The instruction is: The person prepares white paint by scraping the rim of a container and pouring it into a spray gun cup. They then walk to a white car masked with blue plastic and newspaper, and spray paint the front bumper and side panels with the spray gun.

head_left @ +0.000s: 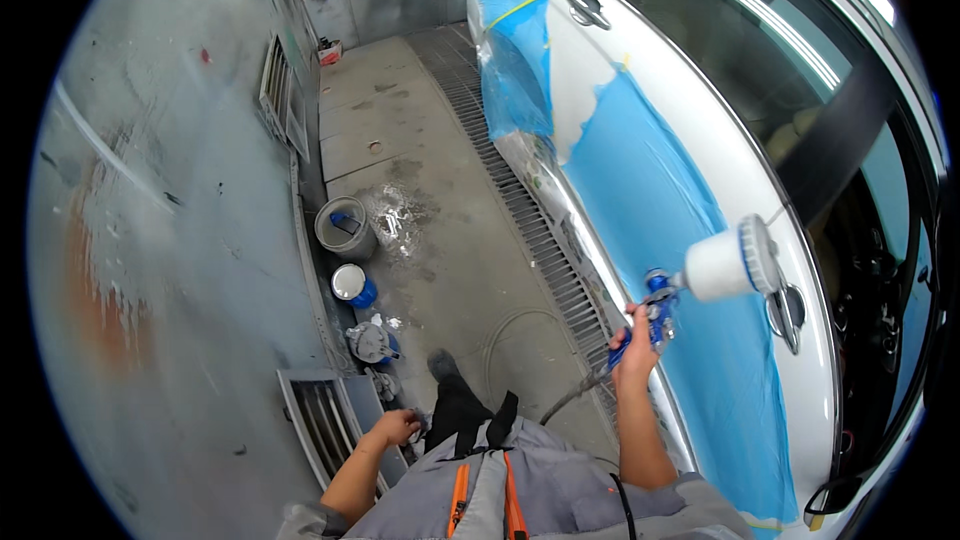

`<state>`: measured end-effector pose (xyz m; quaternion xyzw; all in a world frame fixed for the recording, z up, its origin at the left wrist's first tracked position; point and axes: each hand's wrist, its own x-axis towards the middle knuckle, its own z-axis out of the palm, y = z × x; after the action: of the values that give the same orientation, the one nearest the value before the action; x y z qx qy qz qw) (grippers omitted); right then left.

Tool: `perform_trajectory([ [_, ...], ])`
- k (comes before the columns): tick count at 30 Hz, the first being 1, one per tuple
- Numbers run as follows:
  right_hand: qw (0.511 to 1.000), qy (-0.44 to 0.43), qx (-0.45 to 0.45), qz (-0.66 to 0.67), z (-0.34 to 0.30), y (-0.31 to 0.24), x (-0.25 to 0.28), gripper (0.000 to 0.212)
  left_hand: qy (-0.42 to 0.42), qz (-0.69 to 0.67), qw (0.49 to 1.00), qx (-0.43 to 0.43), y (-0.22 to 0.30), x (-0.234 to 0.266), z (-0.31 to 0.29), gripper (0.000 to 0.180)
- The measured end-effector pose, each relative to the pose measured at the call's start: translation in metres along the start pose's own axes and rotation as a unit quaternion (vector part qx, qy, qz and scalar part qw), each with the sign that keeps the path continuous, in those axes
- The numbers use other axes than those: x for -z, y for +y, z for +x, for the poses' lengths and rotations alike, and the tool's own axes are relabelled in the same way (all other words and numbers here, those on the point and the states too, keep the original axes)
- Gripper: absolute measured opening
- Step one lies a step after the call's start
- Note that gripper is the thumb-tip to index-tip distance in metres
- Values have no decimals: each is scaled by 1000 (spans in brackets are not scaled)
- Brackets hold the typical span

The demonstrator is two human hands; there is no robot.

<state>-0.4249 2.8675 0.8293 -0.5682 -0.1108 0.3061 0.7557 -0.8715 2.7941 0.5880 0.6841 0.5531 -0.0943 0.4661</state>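
Note:
My right hand (634, 355) is wrapped round the handle of a blue spray gun (660, 310). A white paint cup (722, 265) sits on the gun, tilted over to the right. From the handle a grey air hose (568, 402) runs down to the floor. Gun and cup are in front of the side of a white car (690, 105), whose lower doors carry blue masking film (640, 175). Low on the left, beside my leg, my left hand (396, 427) has its fingers curled in; whatever they may hold is hidden.
Along the left wall stand a grey bucket (345, 230), a blue can with a white lid (350, 283) and another blue can (370, 343). A louvred vent panel (325, 420) is near my left arm. A floor grate (510, 180) runs beside the car.

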Motion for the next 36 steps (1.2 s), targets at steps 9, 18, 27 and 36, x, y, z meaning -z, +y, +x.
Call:
perform_trajectory([
  [9, 995, -72, 53, 40, 27, 20, -201, 36, 72, -28, 997, -19, -28, 215, 99, 33],
  [18, 979, 12, 194, 66, 96, -28, -356, 42, 11, -69, 993, -92, -6, 365, 218, 39],
  [27, 961, -35, 224, 162, 219, -5, -562, 43, 34, -41, 979, -198, 45, 604, 405, 48],
  [36, 949, 29, 238, 206, 306, 14, -732, 40, -116, 0, 950, -292, 171, 754, 583, 90],
])
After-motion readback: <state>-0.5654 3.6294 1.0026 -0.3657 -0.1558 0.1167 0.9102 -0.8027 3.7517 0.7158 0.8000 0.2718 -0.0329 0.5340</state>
